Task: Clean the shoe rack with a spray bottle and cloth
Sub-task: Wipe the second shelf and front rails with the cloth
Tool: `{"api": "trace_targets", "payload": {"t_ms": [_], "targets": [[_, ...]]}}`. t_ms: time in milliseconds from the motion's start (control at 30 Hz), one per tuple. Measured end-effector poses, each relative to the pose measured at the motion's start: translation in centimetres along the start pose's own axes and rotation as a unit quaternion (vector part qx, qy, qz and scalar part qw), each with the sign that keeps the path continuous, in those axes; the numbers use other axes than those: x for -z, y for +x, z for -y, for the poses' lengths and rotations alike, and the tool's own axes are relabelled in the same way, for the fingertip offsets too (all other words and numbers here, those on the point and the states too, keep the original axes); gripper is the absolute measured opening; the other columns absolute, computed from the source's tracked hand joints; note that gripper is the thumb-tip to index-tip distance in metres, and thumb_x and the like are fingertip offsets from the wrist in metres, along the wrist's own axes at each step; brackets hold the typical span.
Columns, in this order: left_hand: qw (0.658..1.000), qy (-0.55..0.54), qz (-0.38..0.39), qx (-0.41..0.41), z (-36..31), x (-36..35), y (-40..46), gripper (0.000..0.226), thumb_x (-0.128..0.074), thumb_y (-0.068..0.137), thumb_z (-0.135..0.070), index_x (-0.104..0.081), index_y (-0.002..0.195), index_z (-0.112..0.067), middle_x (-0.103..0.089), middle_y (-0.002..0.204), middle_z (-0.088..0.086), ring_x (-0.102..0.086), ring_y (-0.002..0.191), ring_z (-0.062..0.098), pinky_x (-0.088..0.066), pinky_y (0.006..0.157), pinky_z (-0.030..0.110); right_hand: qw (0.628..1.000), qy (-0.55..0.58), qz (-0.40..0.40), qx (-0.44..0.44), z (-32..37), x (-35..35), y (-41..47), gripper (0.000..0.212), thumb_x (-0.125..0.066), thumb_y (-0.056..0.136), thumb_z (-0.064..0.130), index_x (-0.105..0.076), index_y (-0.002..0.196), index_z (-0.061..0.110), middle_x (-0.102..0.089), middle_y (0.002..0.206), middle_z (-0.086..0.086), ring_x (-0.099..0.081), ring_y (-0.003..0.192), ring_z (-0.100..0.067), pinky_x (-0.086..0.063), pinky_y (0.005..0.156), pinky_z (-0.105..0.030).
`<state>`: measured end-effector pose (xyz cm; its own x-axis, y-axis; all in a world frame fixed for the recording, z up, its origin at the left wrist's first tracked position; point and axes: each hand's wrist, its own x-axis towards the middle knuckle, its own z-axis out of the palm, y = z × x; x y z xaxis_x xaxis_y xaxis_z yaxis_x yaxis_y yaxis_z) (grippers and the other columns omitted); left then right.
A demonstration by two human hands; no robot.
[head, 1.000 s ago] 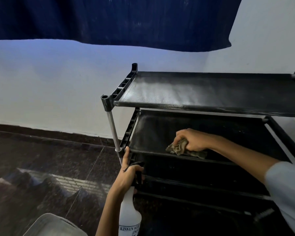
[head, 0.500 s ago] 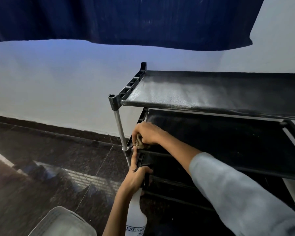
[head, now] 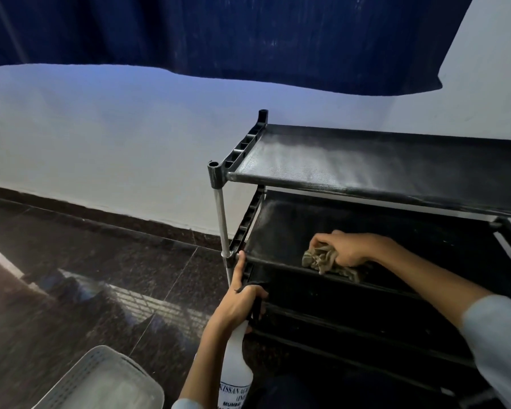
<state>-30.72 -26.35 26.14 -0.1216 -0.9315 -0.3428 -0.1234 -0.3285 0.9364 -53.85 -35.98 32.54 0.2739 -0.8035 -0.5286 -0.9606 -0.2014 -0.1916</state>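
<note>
A black shoe rack point(head: 375, 169) with fabric shelves and a chrome post stands against the white wall. My right hand point(head: 344, 247) grips a crumpled grey-brown cloth point(head: 325, 261) and presses it on the second shelf near its front edge. My left hand point(head: 238, 305) holds the neck of a white spray bottle point(head: 236, 367) by the rack's front-left corner, with the index finger stretched up toward the post joint. The bottle's black trigger head is mostly hidden by the hand.
A white perforated basket point(head: 101, 379) sits on the dark polished floor at the lower left. A dark blue curtain point(head: 219, 33) hangs above. The lower rack shelves point(head: 351, 329) lie in shadow under my right arm.
My right hand has slid the cloth from the shelf's left front corner back to the right along the front edge. The left hand and bottle have hardly moved.
</note>
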Motion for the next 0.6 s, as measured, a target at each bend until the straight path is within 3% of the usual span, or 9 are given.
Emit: {"api": "trace_targets", "payload": {"t_ms": [67, 133, 233, 300, 333, 400, 467, 600], "targets": [[1.000, 0.006, 0.002, 0.009, 0.2, -0.1, 0.2, 0.091, -0.048, 0.086, -0.001, -0.004, 0.146, -0.054, -0.061, 0.078, 0.012, -0.059, 0.074, 0.031, -0.052, 0.082, 0.050, 0.998, -0.032, -0.035, -0.049, 1.0, -0.7, -0.6, 0.044, -0.045, 0.088, 0.014, -0.040, 0.124, 0.038, -0.047, 0.117, -0.003, -0.055, 0.102, -0.027, -0.041, 0.077, -0.033], [1.000, 0.008, 0.003, 0.008, 0.4, -0.1, 0.3, 0.092, -0.048, 0.086, -0.002, -0.002, 0.145, -0.055, -0.061, 0.079, 0.021, -0.058, 0.072, 0.031, -0.052, 0.081, 0.050, 0.988, -0.046, -0.138, -0.045, 2.9, -1.8, 0.0, 0.039, -0.048, 0.087, 0.021, -0.042, 0.123, 0.034, -0.056, 0.117, -0.002, -0.057, 0.108, -0.028, -0.040, 0.078, -0.032], [1.000, 0.015, 0.006, 0.004, 0.3, -0.1, 0.5, 0.091, -0.048, 0.087, -0.002, -0.001, 0.145, -0.054, -0.060, 0.077, 0.020, -0.058, 0.072, 0.030, -0.052, 0.081, 0.049, 0.980, 0.081, -0.179, 0.031, 6.5, -2.8, 3.0, 0.046, -0.050, 0.083, 0.013, -0.043, 0.127, 0.025, -0.058, 0.127, -0.008, -0.056, 0.113, -0.030, -0.044, 0.085, -0.032], [1.000, 0.015, 0.003, -0.002, 0.2, -0.1, 0.5, 0.091, -0.048, 0.087, -0.002, -0.001, 0.147, -0.052, -0.060, 0.078, 0.010, -0.060, 0.073, 0.029, -0.053, 0.081, 0.047, 0.968, 0.144, -0.188, 0.081, 8.5, -3.1, 5.1, 0.050, -0.052, 0.081, 0.006, -0.045, 0.128, 0.020, -0.058, 0.128, -0.008, -0.056, 0.115, -0.029, -0.046, 0.090, -0.032], [1.000, 0.006, 0.002, -0.007, 0.1, -0.1, 0.4, 0.090, -0.048, 0.087, -0.001, -0.002, 0.147, -0.049, -0.057, 0.079, 0.003, -0.062, 0.071, 0.024, -0.054, 0.079, 0.042, 0.961, 0.164, -0.201, 0.095, 9.1, -3.2, 5.9, 0.049, -0.053, 0.080, 0.005, -0.047, 0.126, 0.020, -0.059, 0.127, -0.007, -0.056, 0.115, -0.028, -0.046, 0.091, -0.032], [1.000, -0.002, -0.003, -0.022, -0.1, -0.1, 0.3, 0.086, -0.046, 0.089, 0.001, -0.003, 0.148, -0.044, -0.046, 0.078, -0.008, -0.060, 0.054, -0.005, -0.054, 0.061, 0.018, 0.953, 0.178, -0.217, 0.111, 9.0, -3.3, 7.0, 0.046, -0.058, 0.077, 0.006, -0.055, 0.120, 0.022, -0.064, 0.120, -0.005, -0.060, 0.111, -0.025, -0.048, 0.090, -0.034], [1.000, 0.001, -0.008, -0.024, 0.0, -0.1, 0.5, 0.084, -0.047, 0.090, 0.000, -0.004, 0.148, -0.043, -0.043, 0.077, -0.011, -0.054, 0.046, -0.013, -0.046, 0.050, 0.007, 0.958, 0.148, -0.214, 0.118, 7.9, -3.0, 7.0, 0.042, -0.061, 0.073, 0.008, -0.062, 0.111, 0.026, -0.069, 0.109, -0.003, -0.064, 0.103, -0.023, -0.051, 0.085, -0.034], [1.000, -0.001, -0.010, 0.004, 1.3, 0.2, 1.1, 0.092, -0.053, 0.081, -0.010, -0.008, 0.144, -0.059, -0.064, 0.077, 0.014, -0.062, 0.067, 0.022, -0.056, 0.074, 0.039, 0.976, 0.043, -0.193, 0.095, 4.5, -1.8, 5.2, 0.038, -0.061, 0.071, 0.011, -0.065, 0.101, 0.033, -0.070, 0.101, 0.003, -0.065, 0.095, -0.020, -0.052, 0.078, -0.030]]}}
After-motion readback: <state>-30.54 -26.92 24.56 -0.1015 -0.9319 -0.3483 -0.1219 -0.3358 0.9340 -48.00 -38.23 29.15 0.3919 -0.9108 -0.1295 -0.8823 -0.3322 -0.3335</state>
